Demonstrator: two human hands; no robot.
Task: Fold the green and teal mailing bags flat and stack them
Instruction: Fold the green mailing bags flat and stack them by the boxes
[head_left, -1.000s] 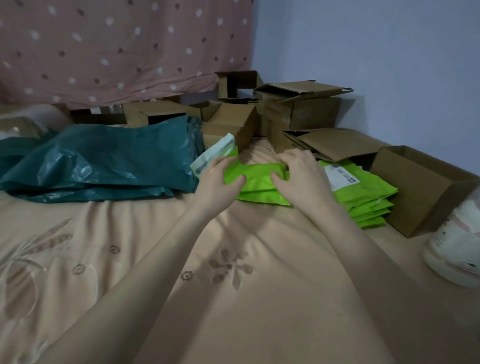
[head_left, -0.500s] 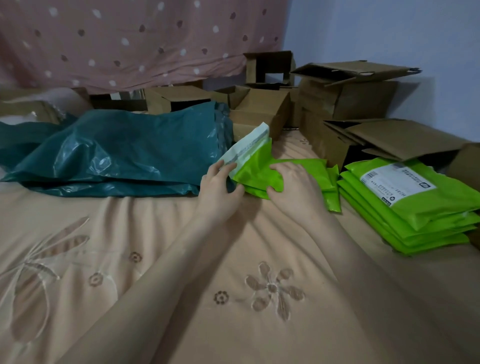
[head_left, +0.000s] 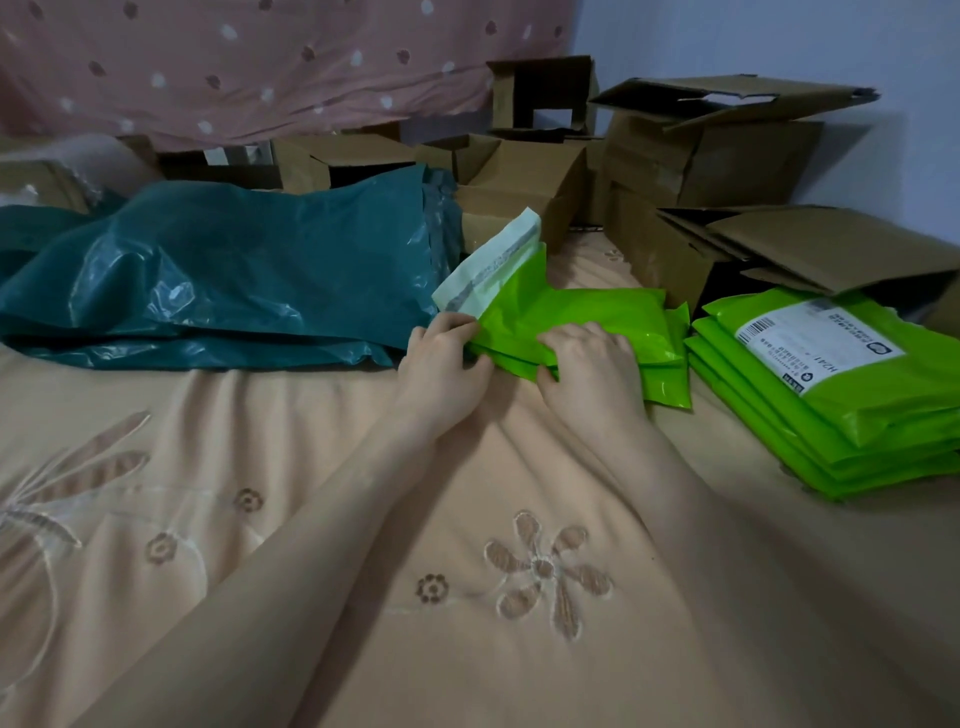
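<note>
Left hand (head_left: 441, 358) pinching the green mailing bag (head_left: 587, 322) at its flap edge; right hand (head_left: 589, 369) gripping its front fold, on the bed (head_left: 260, 519).

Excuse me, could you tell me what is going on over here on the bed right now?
A person is folding a bright green mailing bag on the peach bedspread. The left hand pinches the bag near its white sealing flap, which sticks up, while the right hand holds the folded edge. A stack of green bags lies to the right, a heap of teal bags to the left, with cardboard boxes behind.
</note>
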